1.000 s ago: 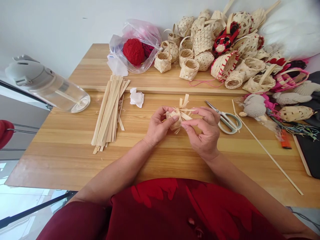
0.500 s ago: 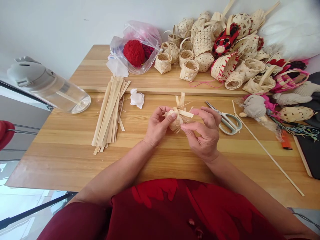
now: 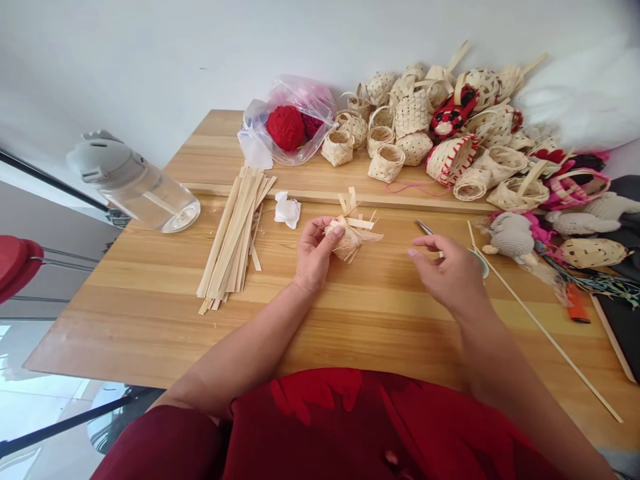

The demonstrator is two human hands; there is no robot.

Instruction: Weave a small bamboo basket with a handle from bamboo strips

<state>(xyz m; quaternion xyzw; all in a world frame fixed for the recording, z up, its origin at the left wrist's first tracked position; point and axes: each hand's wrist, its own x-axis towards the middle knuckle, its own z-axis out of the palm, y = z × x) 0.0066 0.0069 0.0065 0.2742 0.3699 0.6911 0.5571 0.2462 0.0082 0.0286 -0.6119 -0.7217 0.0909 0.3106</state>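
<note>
My left hand [image 3: 315,255] pinches a small woven basket [image 3: 345,248] of pale wood strips between thumb and fingers. Loose strip ends fan out from its top and right side, and part of the basket is hidden by the fingers. To the right, my right hand [image 3: 447,270] hovers over the scissors [image 3: 424,227], thumb and forefinger apart and nothing visible between them. It covers most of the scissors; only the blade tips and a bit of the pale handle show. Whether it touches them I cannot tell.
A bundle of flat strips [image 3: 233,243] lies left, beside crumpled white tissue [image 3: 287,210] and a water bottle [image 3: 160,197]. Red yarn [image 3: 285,128] sits in a plastic bag. Many finished baskets [image 3: 387,163] crowd the back right. A long thin strip [image 3: 550,327] lies at right.
My right hand has let go of the basket's strip ends and moved right, over the scissors. My left hand keeps hold of the basket. The camera view has shifted a little.
</note>
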